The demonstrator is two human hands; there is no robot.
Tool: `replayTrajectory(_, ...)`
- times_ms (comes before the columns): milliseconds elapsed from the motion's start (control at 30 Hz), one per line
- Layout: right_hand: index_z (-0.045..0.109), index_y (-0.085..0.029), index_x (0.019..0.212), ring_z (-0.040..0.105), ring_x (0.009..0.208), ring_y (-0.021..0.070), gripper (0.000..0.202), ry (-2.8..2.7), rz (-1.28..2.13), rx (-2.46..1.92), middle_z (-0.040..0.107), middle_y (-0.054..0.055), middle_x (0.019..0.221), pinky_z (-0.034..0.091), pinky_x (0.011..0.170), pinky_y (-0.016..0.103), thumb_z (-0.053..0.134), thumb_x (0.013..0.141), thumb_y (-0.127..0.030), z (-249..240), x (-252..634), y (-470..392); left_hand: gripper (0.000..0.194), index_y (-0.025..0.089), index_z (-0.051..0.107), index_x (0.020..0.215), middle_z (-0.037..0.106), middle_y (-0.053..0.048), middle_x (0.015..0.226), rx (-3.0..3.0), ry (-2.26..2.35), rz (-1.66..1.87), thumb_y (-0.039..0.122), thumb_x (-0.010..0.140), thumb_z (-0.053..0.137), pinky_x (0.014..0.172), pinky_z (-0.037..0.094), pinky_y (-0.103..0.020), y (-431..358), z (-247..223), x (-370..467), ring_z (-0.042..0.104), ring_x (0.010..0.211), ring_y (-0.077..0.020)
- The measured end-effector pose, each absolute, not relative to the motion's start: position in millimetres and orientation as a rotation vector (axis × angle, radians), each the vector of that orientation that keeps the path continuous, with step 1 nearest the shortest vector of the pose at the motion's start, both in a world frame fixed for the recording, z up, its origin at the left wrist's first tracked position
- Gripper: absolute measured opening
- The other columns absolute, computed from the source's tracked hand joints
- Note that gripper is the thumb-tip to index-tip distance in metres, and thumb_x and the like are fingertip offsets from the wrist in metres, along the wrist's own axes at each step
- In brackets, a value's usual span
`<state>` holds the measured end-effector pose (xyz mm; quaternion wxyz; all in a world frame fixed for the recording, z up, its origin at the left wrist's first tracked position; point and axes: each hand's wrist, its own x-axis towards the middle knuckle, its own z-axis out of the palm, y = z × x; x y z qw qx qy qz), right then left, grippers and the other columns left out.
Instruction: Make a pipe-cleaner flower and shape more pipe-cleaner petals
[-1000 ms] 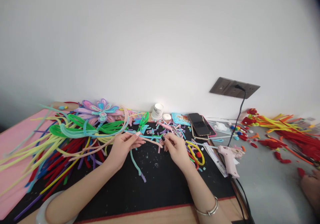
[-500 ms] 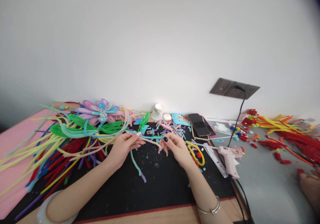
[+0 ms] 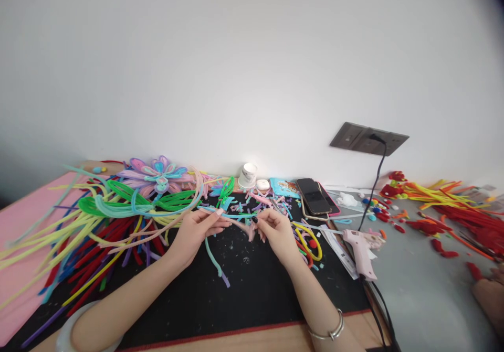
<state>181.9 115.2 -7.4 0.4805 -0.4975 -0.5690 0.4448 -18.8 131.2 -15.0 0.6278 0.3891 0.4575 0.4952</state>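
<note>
My left hand (image 3: 199, 231) is closed, thumb and fingers pinching pipe cleaners, one pale pink (image 3: 241, 225) and one blue (image 3: 236, 216). At the other end of these strands, my right hand (image 3: 275, 231) pinches with thumb and dark-nailed index finger; the exact contact is partly hidden. Long pink strands (image 3: 147, 232) trail left behind my left hand. Just below it lies a teal pipe cleaner (image 3: 213, 258) with a purple tip. A green looped bunch (image 3: 118, 197) bound with light blue is to the left, in front of a pastel pipe-cleaner flower (image 3: 161, 176).
Yellow, red and blue pipe cleaners (image 3: 47, 236) spread at left. Along the wall stand a paper cup (image 3: 248, 176) and a phone (image 3: 314, 196). A glue gun (image 3: 363, 255) with its cord lies right. Another person's hand (image 3: 490, 291) is at the far right, near red pipe cleaners (image 3: 472, 226).
My right hand has shifted slightly left, closer to my left hand, and the pink strand's end has moved with it. My left hand barely moves. The other person's hand has shifted slightly.
</note>
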Motion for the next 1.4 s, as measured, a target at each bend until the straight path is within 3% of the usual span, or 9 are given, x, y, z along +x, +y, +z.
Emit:
replayTrajectory(67, 0.054, -0.016, 0.074, 0.045, 0.052, 0.0079, 0.006, -1.403, 0.981, -1.253, 0.052, -0.002, 0.064, 0.037, 0.047, 0.019, 0.059, 0.074, -0.020, -7.0, 182.6, 115.3, 0.028, 0.012, 0.066, 0.075, 0.073, -0.009, 0.075, 0.891, 1.045, 1.118, 0.039, 0.070, 0.071, 0.066, 0.054, -0.022, 131.1, -14.5, -19.1, 0.069, 0.076, -0.0178)
replayTrajectory(167, 0.052, -0.020, 0.092, 0.051, 0.070, 0.0109, 0.026, -1.360, 0.957, -1.222, 0.055, 0.001, 0.090, 0.043, 0.053, 0.019, 0.061, 0.068, -0.014, -5.9, 182.4, 114.7, 0.029, 0.012, 0.066, 0.075, 0.073, -0.009, 0.077, 0.900, 1.066, 1.133, 0.040, 0.071, 0.070, 0.067, 0.055, -0.023, 132.1, -14.9, -19.9, 0.069, 0.076, -0.0180)
replayTrajectory(300, 0.051, -0.023, 0.109, 0.055, 0.081, 0.0136, 0.032, -1.346, 1.106, -1.099, 0.051, 0.006, 0.115, 0.049, 0.059, 0.023, 0.054, 0.077, -0.026, -3.5, 182.2, 113.9, 0.031, 0.011, 0.067, 0.077, 0.073, -0.010, 0.078, 0.958, 1.101, 1.109, 0.042, 0.072, 0.068, 0.067, 0.055, -0.023, 131.9, -14.6, -19.4, 0.069, 0.076, -0.0180)
replayTrajectory(367, 0.056, -0.021, 0.108, 0.057, 0.081, 0.0152, 0.030, -1.448, 1.155, -1.135, 0.058, 0.007, 0.109, 0.049, 0.062, 0.024, 0.054, 0.079, -0.029, -2.0, 181.5, 113.2, 0.032, 0.011, 0.068, 0.076, 0.073, -0.010, 0.078, 1.016, 1.114, 1.067, 0.043, 0.073, 0.067, 0.068, 0.055, -0.023, 130.5, -14.0, -18.3, 0.069, 0.076, -0.0184)
replayTrajectory(500, 0.067, -0.016, 0.084, 0.058, 0.074, 0.0147, 0.015, -1.727, 1.145, -1.264, 0.066, 0.003, 0.080, 0.045, 0.067, 0.024, 0.055, 0.075, -0.018, 0.4, 177.3, 108.8, 0.032, 0.012, 0.070, 0.075, 0.074, -0.009, 0.077, 1.175, 1.105, 0.980, 0.044, 0.074, 0.065, 0.068, 0.055, -0.024, 127.5, -15.6, -17.1, 0.069, 0.076, -0.0194)
replayTrajectory(600, 0.065, -0.015, 0.071, 0.056, 0.063, 0.0116, 0.013, -1.823, 1.149, -1.258, 0.063, 0.000, 0.068, 0.043, 0.062, 0.021, 0.052, 0.075, -0.015, 0.3, 174.0, 104.5, 0.031, 0.014, 0.071, 0.076, 0.074, -0.007, 0.076, 1.264, 1.074, 0.947, 0.044, 0.075, 0.063, 0.067, 0.056, -0.026, 126.3, -18.9, -17.2, 0.069, 0.075, -0.0200)
replayTrajectory(767, 0.060, -0.016, 0.076, 0.043, 0.043, 0.0078, 0.016, -1.828, 1.264, -1.295, 0.051, -0.004, 0.052, 0.034, 0.045, 0.019, 0.046, 0.082, -0.020, -3.1, 171.4, 101.9, 0.028, 0.015, 0.069, 0.075, 0.073, -0.006, 0.073, 1.287, 1.075, 0.964, 0.042, 0.076, 0.062, 0.066, 0.056, -0.027, 124.7, -19.4, -15.5, 0.069, 0.072, -0.0199)
replayTrajectory(1033, 0.064, -0.019, 0.077, 0.038, 0.051, 0.0089, 0.024, -1.891, 1.041, -1.297, 0.043, -0.004, 0.058, 0.030, 0.050, 0.020, 0.043, 0.087, -0.022, -6.2, 171.2, 103.6, 0.030, 0.015, 0.062, 0.076, 0.070, -0.006, 0.075, 1.127, 1.021, 1.047, 0.044, 0.078, 0.059, 0.063, 0.054, -0.024, 124.8, -13.4, -16.7, 0.068, 0.072, -0.0174)
replayTrajectory(1400, 0.069, -0.018, 0.081, 0.048, 0.062, 0.0130, 0.025, -1.912, 0.950, -1.284, 0.053, -0.001, 0.064, 0.034, 0.059, 0.022, 0.045, 0.087, -0.023, -10.3, 171.2, 105.6, 0.031, 0.014, 0.061, 0.078, 0.064, -0.002, 0.070, 1.113, 1.033, 1.146, 0.045, 0.078, 0.059, 0.059, 0.052, -0.021, 126.8, -14.5, -18.5, 0.064, 0.067, -0.0137)
